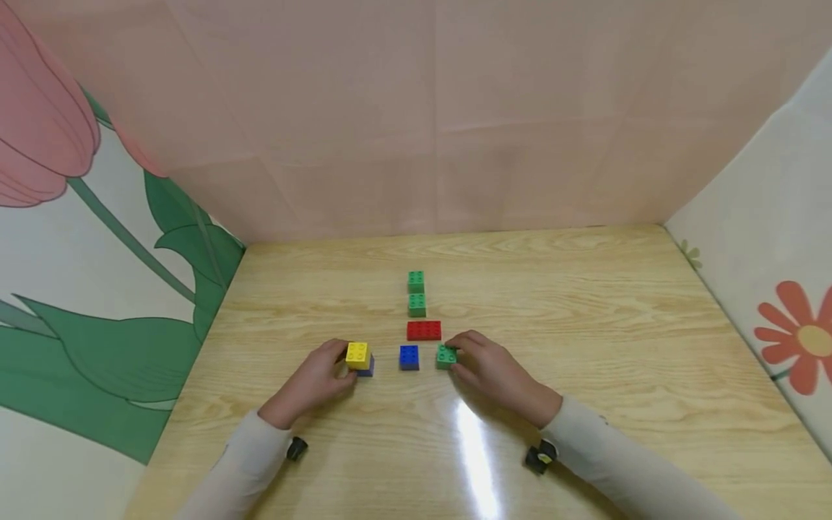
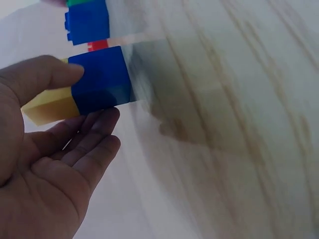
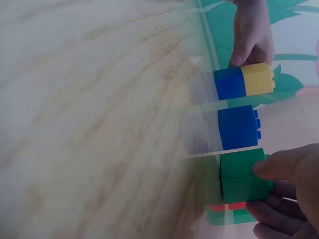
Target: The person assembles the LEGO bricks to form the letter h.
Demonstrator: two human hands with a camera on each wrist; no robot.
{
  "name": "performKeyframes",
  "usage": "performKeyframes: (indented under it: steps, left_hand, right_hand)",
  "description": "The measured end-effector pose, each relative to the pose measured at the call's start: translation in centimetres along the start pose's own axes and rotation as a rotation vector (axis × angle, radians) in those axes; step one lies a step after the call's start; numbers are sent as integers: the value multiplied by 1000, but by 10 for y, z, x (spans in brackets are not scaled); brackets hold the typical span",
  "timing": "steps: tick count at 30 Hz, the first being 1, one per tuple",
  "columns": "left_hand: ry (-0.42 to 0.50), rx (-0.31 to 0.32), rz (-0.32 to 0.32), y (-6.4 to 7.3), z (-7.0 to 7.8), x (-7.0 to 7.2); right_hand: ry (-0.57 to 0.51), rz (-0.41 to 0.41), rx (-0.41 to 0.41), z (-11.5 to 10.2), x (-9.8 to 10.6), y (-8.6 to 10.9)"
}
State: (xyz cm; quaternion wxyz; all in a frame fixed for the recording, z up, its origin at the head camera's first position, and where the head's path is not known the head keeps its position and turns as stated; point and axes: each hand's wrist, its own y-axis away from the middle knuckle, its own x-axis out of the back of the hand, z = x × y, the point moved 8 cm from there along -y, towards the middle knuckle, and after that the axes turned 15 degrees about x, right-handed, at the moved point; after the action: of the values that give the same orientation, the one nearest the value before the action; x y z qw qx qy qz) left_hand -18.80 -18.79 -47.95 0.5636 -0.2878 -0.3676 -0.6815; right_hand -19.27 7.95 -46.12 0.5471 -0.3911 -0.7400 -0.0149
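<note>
On the left, my left hand (image 1: 318, 379) pinches a two-brick stack, a yellow brick (image 1: 357, 354) on top of a blue brick (image 2: 99, 79). In the left wrist view the thumb lies against the stack's side and the fingers curl behind it. My right hand (image 1: 497, 372) holds a green brick (image 1: 446, 357) between thumb and fingers, low at the tabletop. A single blue brick (image 1: 409, 357) stands between the two hands, touched by neither. Just behind it lies a longer red brick (image 1: 424, 331).
Two green bricks stand in line behind the red one, the nearer green brick (image 1: 417, 304) and the farther green brick (image 1: 416, 281). All rest on a wooden table (image 1: 572, 303). A pink cloth wall (image 1: 429, 130) rises at the back, with flower-printed panels at both sides.
</note>
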Motion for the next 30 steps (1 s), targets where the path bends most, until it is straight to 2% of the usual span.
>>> performKeyframes:
  steps: [5, 9, 15, 19, 24, 30]
  left_hand:
    - [25, 2, -20, 1, 3, 1]
    - [47, 11, 3, 4, 12, 10]
    - [82, -63, 52, 19, 45, 25]
    - [86, -122, 83, 27, 71, 28]
    - [88, -162, 88, 30, 89, 19]
    - [102, -192, 50, 24, 99, -1]
  right_hand:
    - [10, 10, 23, -2, 2, 0]
    - [19, 22, 32, -3, 6, -1]
    - [21, 42, 71, -12, 12, -1]
    - [25, 44, 71, -16, 16, -2]
    - [27, 62, 93, -24, 21, -3]
    - [37, 86, 117, -31, 26, -2]
